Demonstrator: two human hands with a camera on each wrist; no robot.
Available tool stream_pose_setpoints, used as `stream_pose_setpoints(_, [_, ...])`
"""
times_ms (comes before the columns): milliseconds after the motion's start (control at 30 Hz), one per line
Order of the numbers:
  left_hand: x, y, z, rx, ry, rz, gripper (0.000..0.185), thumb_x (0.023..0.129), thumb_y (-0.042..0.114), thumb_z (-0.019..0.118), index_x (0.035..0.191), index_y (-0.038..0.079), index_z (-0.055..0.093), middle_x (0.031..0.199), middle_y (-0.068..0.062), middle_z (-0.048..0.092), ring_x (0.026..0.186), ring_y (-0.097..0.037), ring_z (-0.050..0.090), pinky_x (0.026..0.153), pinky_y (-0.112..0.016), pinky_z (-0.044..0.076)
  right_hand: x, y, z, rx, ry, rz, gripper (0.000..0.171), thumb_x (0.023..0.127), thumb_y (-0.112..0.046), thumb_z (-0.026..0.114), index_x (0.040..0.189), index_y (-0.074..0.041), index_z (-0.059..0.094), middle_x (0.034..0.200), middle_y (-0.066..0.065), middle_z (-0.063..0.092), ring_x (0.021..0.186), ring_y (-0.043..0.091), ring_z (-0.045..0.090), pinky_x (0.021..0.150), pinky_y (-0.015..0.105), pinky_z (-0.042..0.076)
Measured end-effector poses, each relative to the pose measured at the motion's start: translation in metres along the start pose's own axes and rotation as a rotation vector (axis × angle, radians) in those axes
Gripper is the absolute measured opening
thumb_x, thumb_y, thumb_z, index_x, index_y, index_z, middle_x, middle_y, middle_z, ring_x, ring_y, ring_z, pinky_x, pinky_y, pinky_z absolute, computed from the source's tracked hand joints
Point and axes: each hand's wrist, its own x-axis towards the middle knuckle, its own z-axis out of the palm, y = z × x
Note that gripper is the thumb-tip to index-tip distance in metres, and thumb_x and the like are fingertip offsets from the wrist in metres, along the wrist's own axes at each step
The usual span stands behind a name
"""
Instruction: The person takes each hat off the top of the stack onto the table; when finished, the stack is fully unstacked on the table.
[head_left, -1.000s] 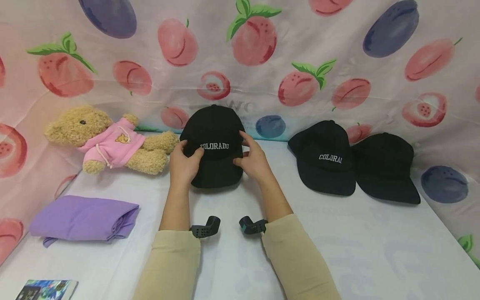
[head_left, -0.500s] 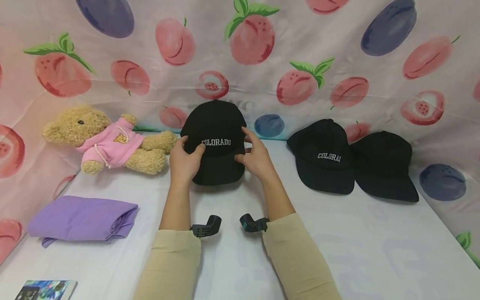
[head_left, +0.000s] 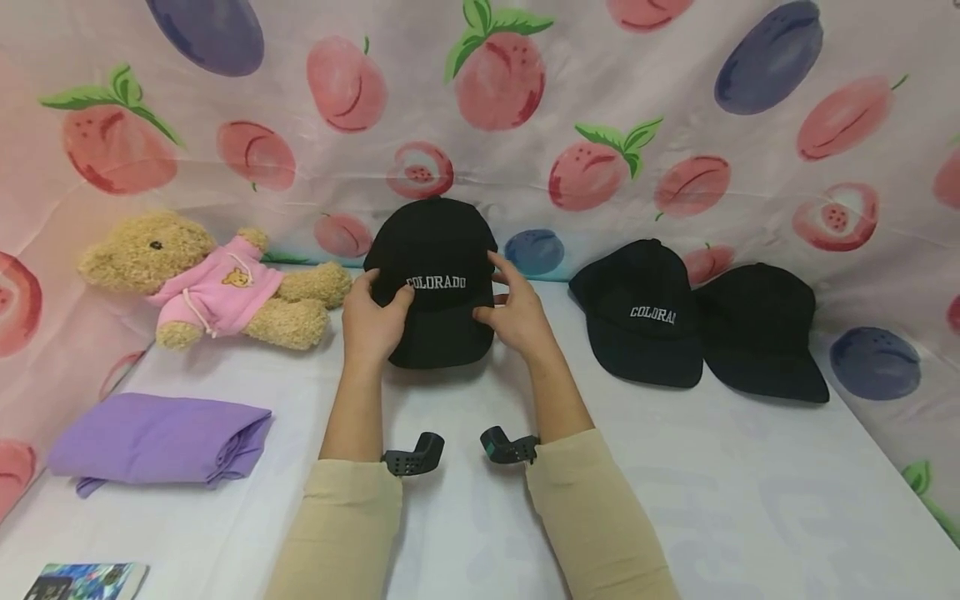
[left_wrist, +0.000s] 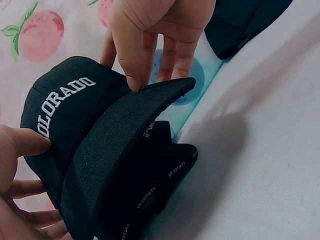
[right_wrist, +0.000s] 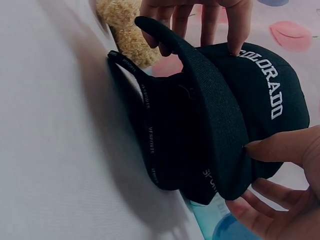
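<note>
A black baseball cap (head_left: pixel 438 242) with white COLORADO lettering stands near the back of the table, brim toward me. My left hand (head_left: pixel 373 321) grips its left side, thumb (left_wrist: pixel 32 141) on the front panel by the first letters. On the opposite side my right hand (head_left: pixel 522 315) pinches the cap where brim and crown meet, its thumb (right_wrist: pixel 270 150) at the brim's edge and the other fingers behind. Both wrist views look under the curved brim (right_wrist: pixel 215 105) into the cap's dark inside, where a printed inner band (left_wrist: pixel 150 195) shows close over the white cloth.
Two more black caps, a lettered cap (head_left: pixel 645 321) and a plain-looking cap (head_left: pixel 761 333), overlap at right. A teddy bear (head_left: pixel 225 287) in a pink hoodie lies at left. Nearer are folded purple fabric (head_left: pixel 161 437) and a colourful booklet (head_left: pixel 97 581). A fruit-print cloth (head_left: pixel 487 158) hangs behind.
Both hands keep hold of the cap, which has come up a little and shifted slightly right. The whole head view has drifted slightly, and the other objects lie as before.
</note>
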Motion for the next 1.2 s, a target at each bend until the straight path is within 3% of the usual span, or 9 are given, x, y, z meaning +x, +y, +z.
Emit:
stream_pose_setpoints(433, [0.000, 0.004, 0.009, 0.007, -0.003, 0.040, 0.067, 0.099, 0.033, 0.062, 0.156, 0.005, 0.041, 0.161, -0.020, 0.042, 0.152, -0.033, 0.037, 0.125, -0.051, 0.029, -0.007, -0.003, -0.015, -0.033, -0.005, -0.002, 0.090, 0.089, -0.002, 0.073, 0.163, -0.030, 0.031, 0.163, 0.013, 0.040, 0.133, 0.036, 0.056, 0.103, 0.053, 0.053])
stream_pose_setpoints(733, [-0.007, 0.009, 0.017, 0.004, 0.030, 0.093, 0.065, 0.098, 0.031, 0.065, 0.154, 0.005, 0.045, 0.154, -0.022, 0.046, 0.146, -0.035, 0.041, 0.123, -0.050, 0.032, -0.009, 0.001, -0.025, -0.037, 0.004, -0.013, 0.090, 0.089, -0.004, 0.074, 0.163, -0.031, 0.031, 0.162, 0.013, 0.041, 0.132, 0.037, 0.056, 0.102, 0.053, 0.053])
stream_pose_setpoints(1200, [-0.013, 0.017, 0.031, 0.039, -0.002, 0.102, 0.066, 0.098, 0.035, 0.065, 0.155, 0.009, 0.044, 0.153, -0.020, 0.045, 0.142, -0.034, 0.044, 0.121, -0.051, 0.033, -0.016, 0.004, -0.048, -0.073, 0.013, -0.026, 0.089, 0.090, -0.007, 0.073, 0.164, -0.031, 0.030, 0.163, 0.013, 0.040, 0.136, 0.037, 0.054, 0.104, 0.055, 0.052])
